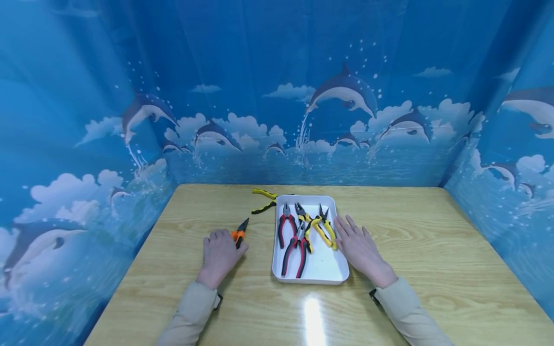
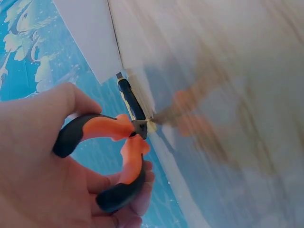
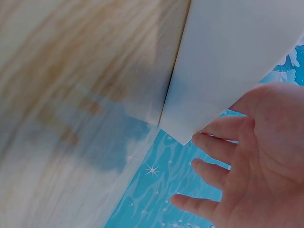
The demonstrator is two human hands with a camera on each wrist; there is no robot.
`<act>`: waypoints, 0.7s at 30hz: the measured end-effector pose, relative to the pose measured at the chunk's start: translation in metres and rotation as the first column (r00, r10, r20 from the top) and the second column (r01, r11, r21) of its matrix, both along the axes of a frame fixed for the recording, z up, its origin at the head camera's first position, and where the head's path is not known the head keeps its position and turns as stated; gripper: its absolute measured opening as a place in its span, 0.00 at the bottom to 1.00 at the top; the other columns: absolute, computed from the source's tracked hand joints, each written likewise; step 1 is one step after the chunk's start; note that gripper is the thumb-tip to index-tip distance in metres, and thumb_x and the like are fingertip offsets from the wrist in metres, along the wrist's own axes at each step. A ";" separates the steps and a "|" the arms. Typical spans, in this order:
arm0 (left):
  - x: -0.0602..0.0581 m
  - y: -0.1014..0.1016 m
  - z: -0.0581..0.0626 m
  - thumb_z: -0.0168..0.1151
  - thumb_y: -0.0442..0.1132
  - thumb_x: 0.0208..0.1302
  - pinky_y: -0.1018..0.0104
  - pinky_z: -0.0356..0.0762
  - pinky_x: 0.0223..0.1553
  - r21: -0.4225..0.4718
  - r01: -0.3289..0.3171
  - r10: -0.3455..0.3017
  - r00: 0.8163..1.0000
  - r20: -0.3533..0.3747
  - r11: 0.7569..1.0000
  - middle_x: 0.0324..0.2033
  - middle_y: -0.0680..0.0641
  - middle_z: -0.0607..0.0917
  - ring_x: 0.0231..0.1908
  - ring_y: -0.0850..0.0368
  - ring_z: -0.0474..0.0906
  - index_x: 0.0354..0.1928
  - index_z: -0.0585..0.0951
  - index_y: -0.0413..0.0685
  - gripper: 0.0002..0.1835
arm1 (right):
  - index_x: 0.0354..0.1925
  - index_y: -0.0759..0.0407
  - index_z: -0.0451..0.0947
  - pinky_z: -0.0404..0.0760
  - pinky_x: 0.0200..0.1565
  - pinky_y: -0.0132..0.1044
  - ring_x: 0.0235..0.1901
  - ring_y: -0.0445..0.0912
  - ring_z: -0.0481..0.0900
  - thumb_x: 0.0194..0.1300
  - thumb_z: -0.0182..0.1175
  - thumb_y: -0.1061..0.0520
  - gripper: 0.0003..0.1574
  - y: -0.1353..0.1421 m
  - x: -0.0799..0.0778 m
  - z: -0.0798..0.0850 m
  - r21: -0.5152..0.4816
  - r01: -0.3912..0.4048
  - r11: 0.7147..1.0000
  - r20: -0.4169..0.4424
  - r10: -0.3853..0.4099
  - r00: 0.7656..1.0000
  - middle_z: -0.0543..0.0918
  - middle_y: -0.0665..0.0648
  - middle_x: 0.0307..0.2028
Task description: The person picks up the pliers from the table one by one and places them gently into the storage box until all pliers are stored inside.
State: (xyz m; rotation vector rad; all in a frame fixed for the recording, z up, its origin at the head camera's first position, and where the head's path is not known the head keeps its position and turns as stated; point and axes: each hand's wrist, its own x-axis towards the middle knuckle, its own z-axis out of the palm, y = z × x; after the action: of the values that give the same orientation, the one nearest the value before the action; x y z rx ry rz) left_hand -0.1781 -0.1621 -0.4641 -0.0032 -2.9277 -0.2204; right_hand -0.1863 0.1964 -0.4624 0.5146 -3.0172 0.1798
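Observation:
My left hand grips orange-and-black pliers by the handles, left of the white tray; their dark pointed nose aims away from me in the head view. The right hand lies beside the tray's right wall with fingers extended, the fingertips at or very near the rim. Inside the tray are two red-and-black pliers and several yellow-and-black ones, some overlapping. Another yellow-and-black pair of pliers sits on the table just past the tray's upper left corner, its head hidden by the tray.
The wooden table reaches back to a blue curtain printed with dolphins, which also hangs at both sides. A bright light reflection lies on the tabletop in front of the tray.

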 end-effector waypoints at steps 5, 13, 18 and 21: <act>0.000 0.003 0.005 0.62 0.54 0.63 0.56 0.68 0.30 0.053 -0.015 0.014 1.000 0.013 0.998 0.28 0.39 0.75 0.29 0.46 0.70 0.33 0.75 0.33 0.25 | 0.76 0.66 0.57 0.59 0.68 0.71 0.75 0.65 0.54 0.78 0.51 0.52 0.36 0.000 0.000 0.000 0.000 -0.003 1.000 -0.004 0.003 1.000 0.60 0.65 0.76; 0.004 0.011 0.012 0.62 0.56 0.62 0.55 0.68 0.33 0.067 -0.016 0.017 1.000 -0.012 0.998 0.31 0.39 0.75 0.32 0.45 0.70 0.36 0.75 0.34 0.27 | 0.76 0.66 0.58 0.59 0.68 0.71 0.75 0.65 0.55 0.78 0.51 0.52 0.36 0.000 0.001 0.000 -0.003 0.000 1.000 -0.007 0.000 1.000 0.61 0.65 0.75; 0.006 0.017 0.018 0.61 0.60 0.63 0.54 0.72 0.35 0.017 -0.016 0.016 1.000 -0.024 1.000 0.34 0.37 0.78 0.34 0.44 0.72 0.39 0.76 0.33 0.31 | 0.76 0.66 0.57 0.59 0.68 0.71 0.75 0.65 0.55 0.78 0.51 0.52 0.36 0.000 0.001 0.000 -0.006 0.001 1.000 -0.012 -0.001 1.000 0.60 0.66 0.75; 0.009 0.023 0.023 0.62 0.60 0.63 0.52 0.74 0.36 0.021 -0.008 0.009 0.999 -0.050 1.000 0.36 0.35 0.79 0.36 0.43 0.74 0.40 0.76 0.32 0.31 | 0.76 0.66 0.57 0.58 0.68 0.71 0.75 0.65 0.54 0.78 0.51 0.52 0.36 0.000 0.001 0.001 -0.011 0.003 1.000 -0.009 -0.003 1.000 0.60 0.66 0.76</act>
State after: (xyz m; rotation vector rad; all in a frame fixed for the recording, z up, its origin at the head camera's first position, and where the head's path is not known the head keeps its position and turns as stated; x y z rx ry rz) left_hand -0.1692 -0.1394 -0.4410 0.0073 -2.8753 -0.2458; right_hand -0.1854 0.1967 -0.4619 0.5084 -3.0063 0.1932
